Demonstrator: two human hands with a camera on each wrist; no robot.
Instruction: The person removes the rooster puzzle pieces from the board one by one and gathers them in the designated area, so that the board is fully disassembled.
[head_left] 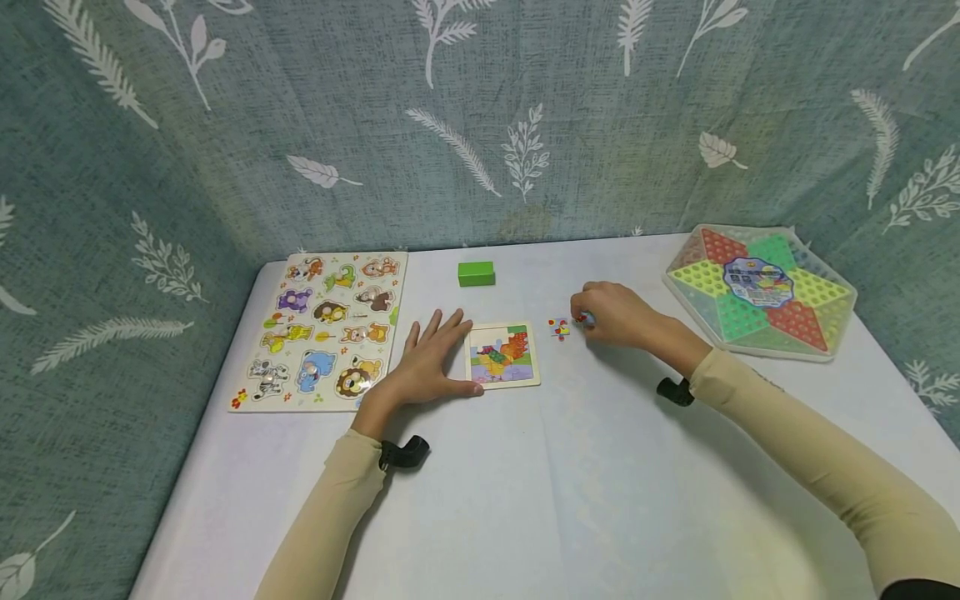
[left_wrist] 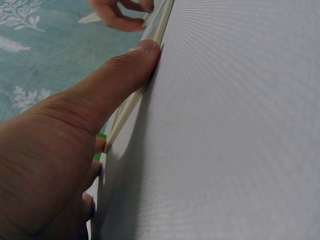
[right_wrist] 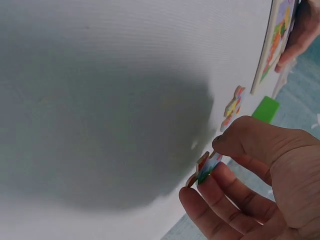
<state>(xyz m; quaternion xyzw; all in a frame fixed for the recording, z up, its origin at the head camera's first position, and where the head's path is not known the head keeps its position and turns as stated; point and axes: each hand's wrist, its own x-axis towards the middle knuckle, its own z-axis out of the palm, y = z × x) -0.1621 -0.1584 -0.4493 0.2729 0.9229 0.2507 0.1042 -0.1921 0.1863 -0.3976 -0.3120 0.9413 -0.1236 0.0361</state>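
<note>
My left hand [head_left: 427, 367] is spread beside a small framed jigsaw puzzle [head_left: 536, 358], its thumb on the near left edge of the wooden frame. Part of a colourful bird picture fills the frame, with a pale gap along its upper left. In the right wrist view, my right hand [right_wrist: 260, 170] pinches a jigsaw piece [right_wrist: 210, 164] with green, white and blue on its face between thumb and fingertips. Another jigsaw piece [head_left: 559, 328], brightly patterned, lies on the cloth between the frame and my right hand.
A green block [head_left: 476, 274] stands behind the frame. An animal peg puzzle board [head_left: 322, 333] lies at the left, and a hexagonal game box [head_left: 757, 287] with a coloured star at the right. Patterned fabric [head_left: 480, 150] hangs behind the white-covered table [head_left: 487, 500].
</note>
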